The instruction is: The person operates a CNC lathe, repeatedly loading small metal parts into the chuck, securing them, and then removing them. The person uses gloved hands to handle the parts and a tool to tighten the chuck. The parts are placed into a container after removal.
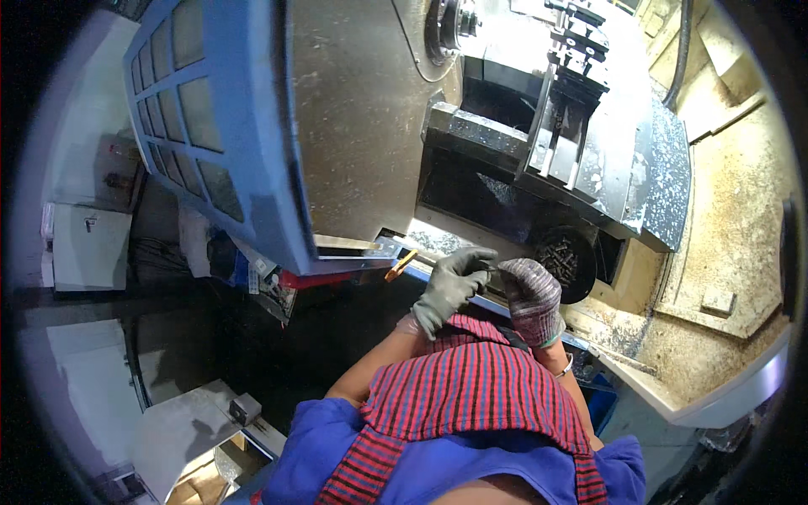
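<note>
Left of the grip, I read the blue door (265,135) as a hard limit: its lower corner stands near, so a wide elbow swing could knock it. Closer in, an orange tool (401,264) lies just beside the left glove; a careless sweep that way might send it off the ledge.

The left hand (454,288) has its thumb and fingers bent into a narrow gap. The right hand (532,295) meets it with fingers curled and largely hidden; I can't tell whether either pinches anything. If something small is there, I'd expect slick gloves to drop it over the sill (491,306) below.

Just beyond the right glove, the small metal pieces (555,256) sit in a black round tub (582,292); a bumped rim could spill them. Farther right, the cream tray (728,227) offers open room, bounded by its raised edge.
</note>
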The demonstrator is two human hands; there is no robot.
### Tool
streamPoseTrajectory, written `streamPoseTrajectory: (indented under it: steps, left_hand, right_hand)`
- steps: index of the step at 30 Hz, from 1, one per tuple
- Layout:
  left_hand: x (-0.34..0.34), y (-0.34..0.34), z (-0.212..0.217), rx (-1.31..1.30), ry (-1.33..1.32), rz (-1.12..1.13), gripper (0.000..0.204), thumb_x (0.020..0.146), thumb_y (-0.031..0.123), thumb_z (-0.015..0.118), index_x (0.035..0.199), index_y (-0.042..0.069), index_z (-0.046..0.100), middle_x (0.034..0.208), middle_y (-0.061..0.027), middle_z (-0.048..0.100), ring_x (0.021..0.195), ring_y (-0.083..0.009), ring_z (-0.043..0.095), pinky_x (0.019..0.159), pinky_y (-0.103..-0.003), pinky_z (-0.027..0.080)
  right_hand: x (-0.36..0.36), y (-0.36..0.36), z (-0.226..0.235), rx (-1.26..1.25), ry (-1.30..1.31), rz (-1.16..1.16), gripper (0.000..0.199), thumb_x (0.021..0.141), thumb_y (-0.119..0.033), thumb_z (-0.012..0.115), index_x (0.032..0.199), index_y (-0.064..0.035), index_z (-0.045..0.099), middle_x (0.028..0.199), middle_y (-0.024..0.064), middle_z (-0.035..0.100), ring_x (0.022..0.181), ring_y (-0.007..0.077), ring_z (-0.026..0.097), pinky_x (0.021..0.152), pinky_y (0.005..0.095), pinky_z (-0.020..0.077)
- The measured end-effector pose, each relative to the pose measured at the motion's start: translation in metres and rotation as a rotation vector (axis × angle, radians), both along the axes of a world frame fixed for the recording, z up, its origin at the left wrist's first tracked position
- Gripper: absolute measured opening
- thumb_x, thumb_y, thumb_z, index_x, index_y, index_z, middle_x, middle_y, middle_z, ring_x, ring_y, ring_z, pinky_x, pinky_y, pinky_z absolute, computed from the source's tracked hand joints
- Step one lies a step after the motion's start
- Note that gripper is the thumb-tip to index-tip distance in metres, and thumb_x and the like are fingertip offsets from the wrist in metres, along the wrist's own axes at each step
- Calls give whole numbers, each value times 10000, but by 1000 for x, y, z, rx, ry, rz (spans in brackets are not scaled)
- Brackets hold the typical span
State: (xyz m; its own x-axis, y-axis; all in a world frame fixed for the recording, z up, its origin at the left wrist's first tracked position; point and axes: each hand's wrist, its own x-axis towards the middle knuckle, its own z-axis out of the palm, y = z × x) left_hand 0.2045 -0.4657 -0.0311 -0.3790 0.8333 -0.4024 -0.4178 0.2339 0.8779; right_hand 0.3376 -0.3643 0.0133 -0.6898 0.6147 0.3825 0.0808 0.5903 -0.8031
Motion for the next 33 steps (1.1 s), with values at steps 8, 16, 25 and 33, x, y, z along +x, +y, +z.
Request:
streamPoseTrajectory:
  steps: [8, 16, 25, 33]
  left_hand:
    - [-29, -69, 12, 220, 909, -292, 231, 874, 147, 594, 1089, 75, 633, 962, -149, 672, 900, -271, 666, 772, -319, 517]
    - [-70, -177, 2, -10, 68, -85, 181, 865, 18, 619, 1044, 14, 650, 896, -52, 668, 724, -105, 606, 664, -242, 492]
    - [-99, -218, -32, 4, 119, -201, 577, 826, -41, 612, 1364, 46, 425, 890, -60, 643, 712, -90, 586, 627, -237, 497]
    - [-120, -199, -92, 89, -90, -176, 749, 752, -149, 552, 1429, 101, 352, 826, -41, 610, 681, -102, 556, 640, -274, 513]
  right_hand:
    - [-22, -79, 1, 35, -104, 3, 138, 780, -34, 635, 912, -65, 656, 801, 150, 637, 737, 340, 619, 646, 399, 498]
    - [-73, -148, -64, -691, 34, -214, 466, 870, -185, 645, 1276, -4, 507, 1155, 165, 615, 1053, 204, 591, 909, 315, 461]
    - [-157, -145, -182, -609, -14, 15, 306, 889, -332, 589, 1042, -73, 648, 908, 123, 670, 866, 230, 620, 797, 344, 477]
    - [-112, -143, -66, -617, 39, -145, 369, 927, -368, 561, 935, -13, 662, 774, 88, 670, 737, 148, 615, 682, 340, 486]
